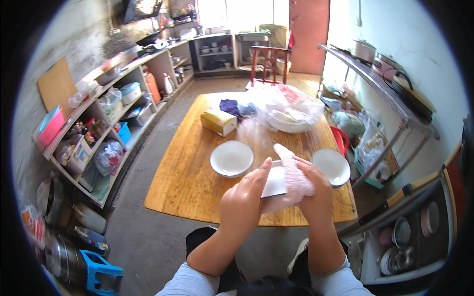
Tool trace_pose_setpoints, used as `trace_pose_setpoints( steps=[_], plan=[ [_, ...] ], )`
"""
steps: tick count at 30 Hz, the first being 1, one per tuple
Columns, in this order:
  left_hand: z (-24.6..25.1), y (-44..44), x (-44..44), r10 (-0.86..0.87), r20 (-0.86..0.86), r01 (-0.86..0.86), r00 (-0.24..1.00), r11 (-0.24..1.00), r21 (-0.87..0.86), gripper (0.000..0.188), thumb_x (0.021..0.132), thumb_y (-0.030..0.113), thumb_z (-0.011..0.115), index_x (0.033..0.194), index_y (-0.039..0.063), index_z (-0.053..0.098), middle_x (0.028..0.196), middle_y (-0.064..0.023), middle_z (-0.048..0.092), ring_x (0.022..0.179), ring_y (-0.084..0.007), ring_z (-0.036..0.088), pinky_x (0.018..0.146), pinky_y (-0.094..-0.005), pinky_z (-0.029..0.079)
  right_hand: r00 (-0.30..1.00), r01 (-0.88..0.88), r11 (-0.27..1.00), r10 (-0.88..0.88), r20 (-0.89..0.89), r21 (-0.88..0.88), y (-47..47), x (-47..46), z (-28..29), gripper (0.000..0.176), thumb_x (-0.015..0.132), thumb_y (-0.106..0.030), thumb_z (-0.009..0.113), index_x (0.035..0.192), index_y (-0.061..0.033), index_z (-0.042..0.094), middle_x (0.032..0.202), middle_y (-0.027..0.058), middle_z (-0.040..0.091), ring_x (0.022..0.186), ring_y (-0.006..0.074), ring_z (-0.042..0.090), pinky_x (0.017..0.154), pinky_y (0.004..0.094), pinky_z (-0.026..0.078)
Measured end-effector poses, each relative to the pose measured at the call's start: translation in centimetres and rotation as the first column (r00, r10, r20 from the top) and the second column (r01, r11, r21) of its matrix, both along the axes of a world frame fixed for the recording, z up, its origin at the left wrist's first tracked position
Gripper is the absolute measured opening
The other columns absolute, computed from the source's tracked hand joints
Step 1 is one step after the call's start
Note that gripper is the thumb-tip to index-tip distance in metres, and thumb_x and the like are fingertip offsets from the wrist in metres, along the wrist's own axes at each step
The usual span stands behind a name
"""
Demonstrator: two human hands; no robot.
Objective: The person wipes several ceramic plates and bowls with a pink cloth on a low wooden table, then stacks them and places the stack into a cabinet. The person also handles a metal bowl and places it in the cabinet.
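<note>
Above the near part of the wooden table [177, 185], my left hand [244, 196] grips the left side of a white bowl [273, 181] with a dark rim. My right hand [314, 185] presses a pink cloth [294, 177] over the bowl's right side; some of the cloth also shows beneath the bowl. One white bowl [232, 158] stands on the table to the left of my hands, and another white bowl [331, 167] stands to the right, close beside my right hand. My fingers and the cloth hide part of the held bowl.
A yellow tissue pack [219, 123], a dark purple cloth [230, 107] and a large basin [292, 122] with plastic bags lie farther back. A red wooden chair [270, 63] stands behind the table. Shelves [122, 114] line the left; a metal rack [385, 88] holds pots at right.
</note>
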State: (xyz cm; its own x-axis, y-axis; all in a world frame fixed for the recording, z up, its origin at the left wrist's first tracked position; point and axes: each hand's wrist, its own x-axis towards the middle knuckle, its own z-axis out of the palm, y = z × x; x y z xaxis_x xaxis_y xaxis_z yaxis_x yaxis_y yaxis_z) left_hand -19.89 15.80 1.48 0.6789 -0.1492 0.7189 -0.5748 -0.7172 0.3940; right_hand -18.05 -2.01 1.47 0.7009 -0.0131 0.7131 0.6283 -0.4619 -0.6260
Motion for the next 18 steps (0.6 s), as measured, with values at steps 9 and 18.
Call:
trace_pose_setpoints(
  steps=[9,18],
  plan=[
    [-1.4,-0.8,0.2,-0.369,0.013,0.337,0.929,0.835,-0.436,0.069,0.087,0.009,0.071,0.146,-0.001,0.035,0.138,-0.0226,0.05,0.124,-0.031,0.055,0.102,-0.04,0.046,0.649,-0.258,0.132,0.758,0.071,0.957,-0.7,3.1,-3.8,0.041,0.099,-0.027,0.056,0.134,-0.0063,0.05,0.129,0.0104,0.06,0.115,0.0236,0.061,0.096,0.0386,0.053],
    [-0.5,-0.7,-0.3,-0.347,0.112,0.364,0.931,0.864,-0.349,0.076,0.076,0.018,0.081,0.142,0.005,0.046,0.132,-0.0211,0.05,0.125,-0.0396,0.048,0.104,-0.048,0.04,0.504,-0.257,-0.006,0.852,0.139,0.966,0.0,3.3,-5.4,0.044,0.1,-0.028,0.055,0.137,-0.006,0.047,0.129,0.0117,0.059,0.115,0.023,0.061,0.095,0.0379,0.054]
  ],
)
